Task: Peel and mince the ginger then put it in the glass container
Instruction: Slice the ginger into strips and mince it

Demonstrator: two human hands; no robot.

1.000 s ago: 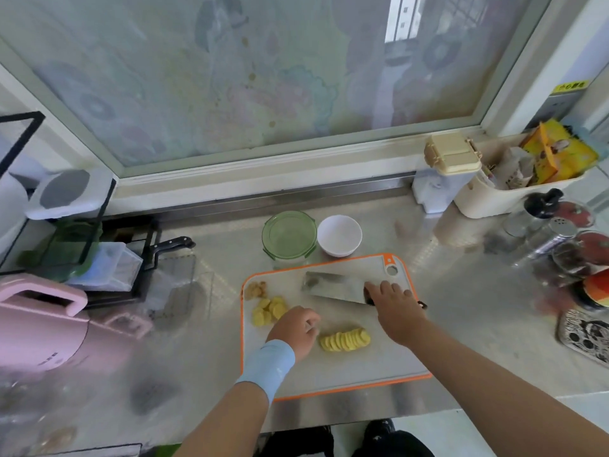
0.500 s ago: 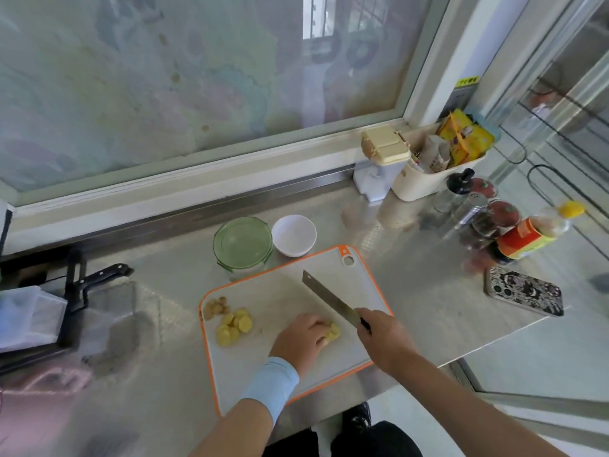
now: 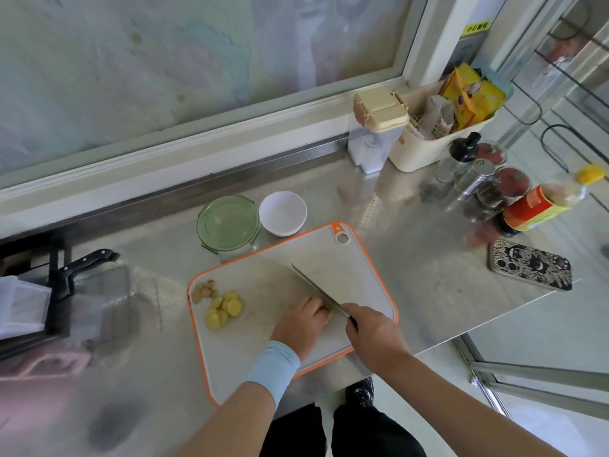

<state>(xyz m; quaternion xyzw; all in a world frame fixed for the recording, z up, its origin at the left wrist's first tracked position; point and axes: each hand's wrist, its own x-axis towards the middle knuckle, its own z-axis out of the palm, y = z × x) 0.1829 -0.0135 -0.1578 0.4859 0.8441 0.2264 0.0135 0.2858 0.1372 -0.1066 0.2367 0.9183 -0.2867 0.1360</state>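
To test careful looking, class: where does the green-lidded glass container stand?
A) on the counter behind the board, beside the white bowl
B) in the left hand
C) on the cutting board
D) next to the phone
A: the glass container stands on the counter just behind the cutting board, with the white bowl right beside it.

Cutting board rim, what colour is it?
Orange, framing the pale grey cutting board, seen in the head view.

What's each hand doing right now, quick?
Left hand: fingers curled over the ginger, holding it down on the cutting board.
Right hand: closed, gripping the knife.
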